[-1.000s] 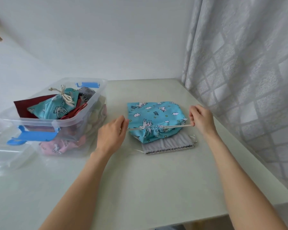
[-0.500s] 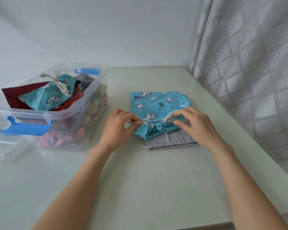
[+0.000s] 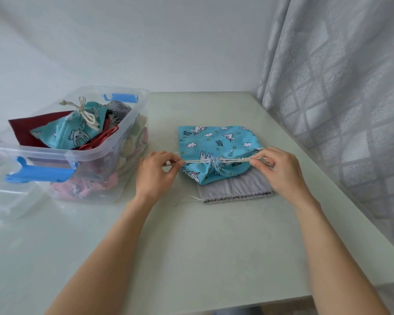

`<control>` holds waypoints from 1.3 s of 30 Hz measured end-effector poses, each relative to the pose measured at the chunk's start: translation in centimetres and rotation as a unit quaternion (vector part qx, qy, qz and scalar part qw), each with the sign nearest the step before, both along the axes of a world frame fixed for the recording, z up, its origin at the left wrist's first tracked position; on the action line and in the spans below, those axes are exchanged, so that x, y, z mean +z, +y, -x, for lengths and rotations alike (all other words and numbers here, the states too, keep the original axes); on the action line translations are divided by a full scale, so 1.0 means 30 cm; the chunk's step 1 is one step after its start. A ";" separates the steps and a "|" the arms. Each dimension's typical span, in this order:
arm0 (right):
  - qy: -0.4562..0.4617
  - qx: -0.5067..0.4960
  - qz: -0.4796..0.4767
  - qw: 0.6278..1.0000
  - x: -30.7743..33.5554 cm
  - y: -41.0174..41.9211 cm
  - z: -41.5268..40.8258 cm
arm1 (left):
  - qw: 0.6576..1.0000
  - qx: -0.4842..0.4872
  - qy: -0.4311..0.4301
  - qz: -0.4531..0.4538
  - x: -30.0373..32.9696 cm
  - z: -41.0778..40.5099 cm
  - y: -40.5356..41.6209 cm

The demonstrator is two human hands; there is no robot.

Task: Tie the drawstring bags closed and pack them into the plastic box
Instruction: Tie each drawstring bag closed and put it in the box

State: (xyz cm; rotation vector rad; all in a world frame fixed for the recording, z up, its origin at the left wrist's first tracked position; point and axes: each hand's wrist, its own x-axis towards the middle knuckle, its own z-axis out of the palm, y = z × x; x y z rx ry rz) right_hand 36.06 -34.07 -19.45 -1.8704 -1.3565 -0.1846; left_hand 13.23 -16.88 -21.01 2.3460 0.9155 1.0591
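Drawstring bag, blue unicorn print, mouth cinched, cords held taut and not yet knotted.

Grip: left hand (image 3: 154,172) pinches the cream cord (image 3: 198,160) ends between thumb and fingertips; right hand (image 3: 280,170) pinches the opposite ends likewise. Position: blue bag (image 3: 216,144) lies between the two pinches, its gathered neck midway along the cord, body stretching away from both hands; grey bag (image 3: 234,189) lies under it, nearer the wrists. Plastic box (image 3: 123,142), already holding tied bags, sits beyond the left hand, well apart from the right. Risks, judged: slackening either pinch before a knot forms would likely let the neck reopen; uneven pull could drag the bag sideways off the grey one; a cord slipping from the fingertips would mean re-gathering.
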 end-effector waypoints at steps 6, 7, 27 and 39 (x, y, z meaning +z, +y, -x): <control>0.222 0.069 0.050 0.971 0.110 0.036 0.041 | 0.991 -0.060 -0.045 0.115 0.047 0.031 -0.005; 0.239 0.079 0.048 0.967 0.129 0.064 0.063 | 0.988 -0.052 -0.059 0.136 0.060 0.034 -0.007; 0.313 0.190 0.012 0.931 0.147 0.266 0.358 | 0.911 -0.253 -0.136 0.295 0.223 -0.018 -0.006; 0.475 0.185 -0.015 0.860 0.170 0.226 0.304 | 0.901 -0.214 -0.141 0.351 0.186 0.023 -0.030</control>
